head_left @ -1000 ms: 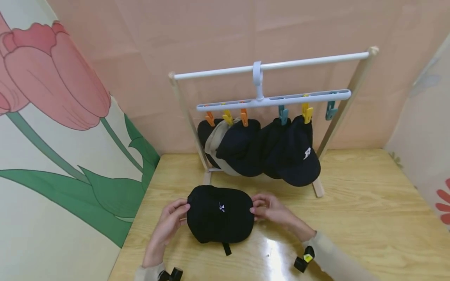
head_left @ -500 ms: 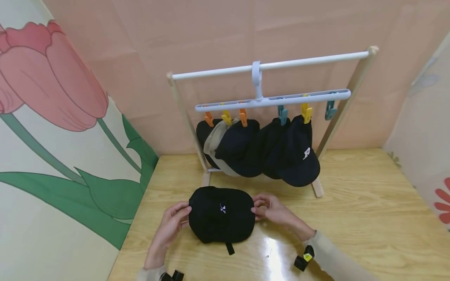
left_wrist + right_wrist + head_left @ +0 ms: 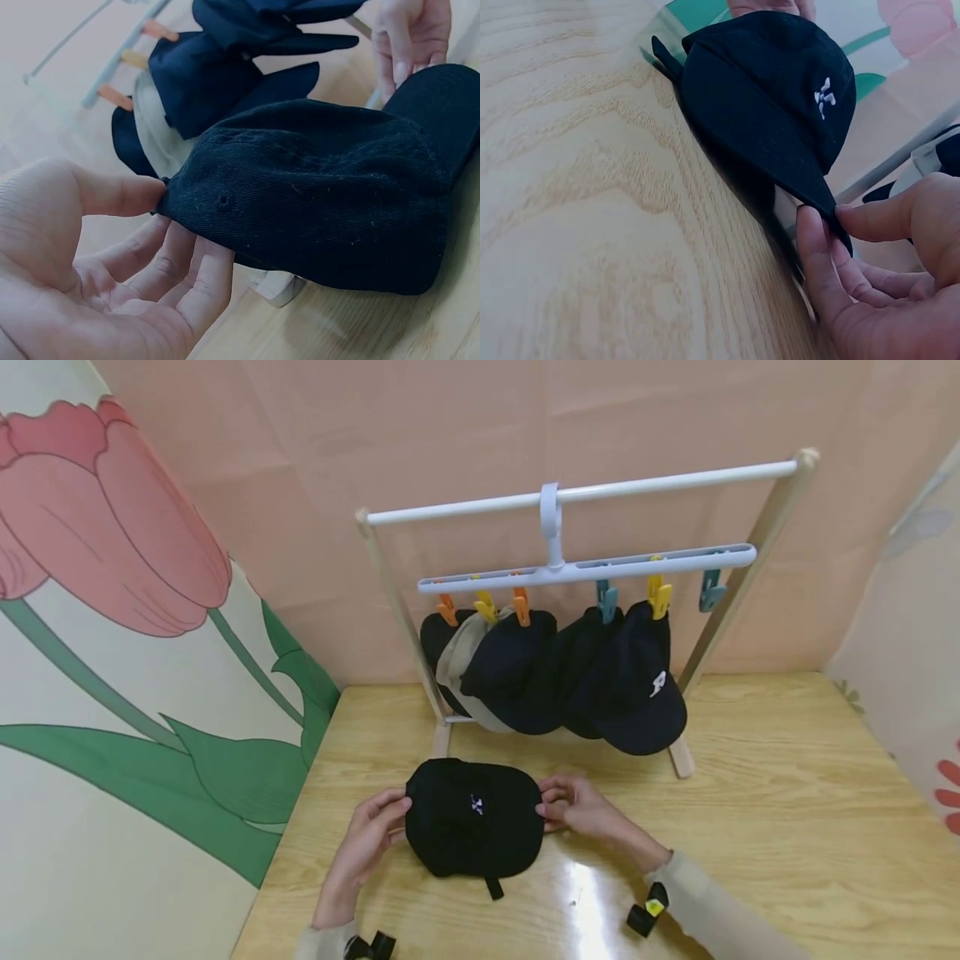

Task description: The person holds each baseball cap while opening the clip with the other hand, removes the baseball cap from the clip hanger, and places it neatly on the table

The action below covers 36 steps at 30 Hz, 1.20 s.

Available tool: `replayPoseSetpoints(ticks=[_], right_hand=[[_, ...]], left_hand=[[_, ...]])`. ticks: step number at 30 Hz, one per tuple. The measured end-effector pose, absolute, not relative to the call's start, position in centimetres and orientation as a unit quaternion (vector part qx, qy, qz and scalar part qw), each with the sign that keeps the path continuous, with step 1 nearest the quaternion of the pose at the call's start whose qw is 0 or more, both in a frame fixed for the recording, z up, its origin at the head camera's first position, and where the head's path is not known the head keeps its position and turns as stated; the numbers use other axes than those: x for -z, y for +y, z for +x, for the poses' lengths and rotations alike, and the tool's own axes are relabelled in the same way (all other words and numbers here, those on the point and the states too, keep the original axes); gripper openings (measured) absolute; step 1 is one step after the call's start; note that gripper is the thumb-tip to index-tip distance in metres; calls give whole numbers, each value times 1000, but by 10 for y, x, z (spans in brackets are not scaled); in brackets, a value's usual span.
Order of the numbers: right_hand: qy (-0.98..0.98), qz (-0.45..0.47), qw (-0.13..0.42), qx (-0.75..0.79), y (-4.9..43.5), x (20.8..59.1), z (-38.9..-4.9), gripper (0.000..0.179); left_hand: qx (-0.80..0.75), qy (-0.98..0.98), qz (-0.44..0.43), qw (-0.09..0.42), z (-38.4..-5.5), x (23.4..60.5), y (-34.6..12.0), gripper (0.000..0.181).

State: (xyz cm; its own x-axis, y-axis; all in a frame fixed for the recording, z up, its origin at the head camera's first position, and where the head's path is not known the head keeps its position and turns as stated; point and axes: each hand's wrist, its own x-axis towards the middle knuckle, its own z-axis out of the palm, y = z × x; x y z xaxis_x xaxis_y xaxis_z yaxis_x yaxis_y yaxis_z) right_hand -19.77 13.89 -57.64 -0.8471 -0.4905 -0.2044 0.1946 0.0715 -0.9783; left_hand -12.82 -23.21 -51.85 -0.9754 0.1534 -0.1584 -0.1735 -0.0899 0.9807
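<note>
A black baseball cap with a small white emblem lies low over the wooden table, its brim toward the right. My left hand pinches the crown's left edge between thumb and fingers; the left wrist view shows the thumb on top of the fabric. On the other side, my right hand pinches the brim's edge, thumb above and fingers below, as the right wrist view of the brim shows. A short black strap sticks out from the cap's near side.
Behind the cap stands a rack with a white top rail and wooden legs. From it hangs a pale clip hanger carrying several dark caps and one beige cap. A teal clip at the right end holds nothing.
The cap and my left hand have shifted slightly to the right in the head view. Both hands keep their pinch on the cap.
</note>
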Motion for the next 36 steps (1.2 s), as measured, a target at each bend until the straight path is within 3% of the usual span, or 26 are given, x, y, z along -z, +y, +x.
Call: replayPoseSetpoints(ticks=[14,36], right_hand=[[732,-102,222,636,135,575,-197,43],[770,-118,197,596,144,563,-193,28]], left_hand=[[-740,662,-26,113,-132,522,-233,26],[-708,699,-64,77,-133,519,-231,38]])
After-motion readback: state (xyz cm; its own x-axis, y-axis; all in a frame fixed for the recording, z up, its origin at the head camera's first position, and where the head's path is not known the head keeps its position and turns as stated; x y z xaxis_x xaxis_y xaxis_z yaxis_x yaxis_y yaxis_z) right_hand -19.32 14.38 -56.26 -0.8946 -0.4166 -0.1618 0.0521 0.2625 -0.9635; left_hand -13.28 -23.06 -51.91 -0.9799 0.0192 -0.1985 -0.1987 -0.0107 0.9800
